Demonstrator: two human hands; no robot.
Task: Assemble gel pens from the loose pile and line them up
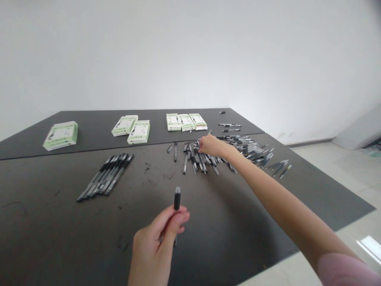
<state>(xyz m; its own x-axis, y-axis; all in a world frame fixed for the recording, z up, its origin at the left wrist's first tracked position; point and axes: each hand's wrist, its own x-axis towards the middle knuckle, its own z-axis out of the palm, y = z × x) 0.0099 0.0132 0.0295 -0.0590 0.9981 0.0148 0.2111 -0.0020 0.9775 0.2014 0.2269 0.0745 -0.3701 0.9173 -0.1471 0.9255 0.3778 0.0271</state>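
Observation:
My left hand [160,234] is closed around a gel pen [177,198], held upright near the table's front. The pen's black grip and clear top stick up above the fingers, and its lower end shows beneath them. Stretched far out, my right hand [210,145] is at the left part of a big heap of pens [250,150]. Its fingers are drawn together, and a thin greyish piece juts out above them; what they hold is not clear. To the left lies a slanted row of several pens [105,176], side by side.
Green-and-white pen boxes stand farther back: one box [61,136] at left, a pair [139,132] mid-left, and three boxes [186,122] at centre. A few loose pens [230,130] lie at the back right. The dark table [238,222] has a seam across it.

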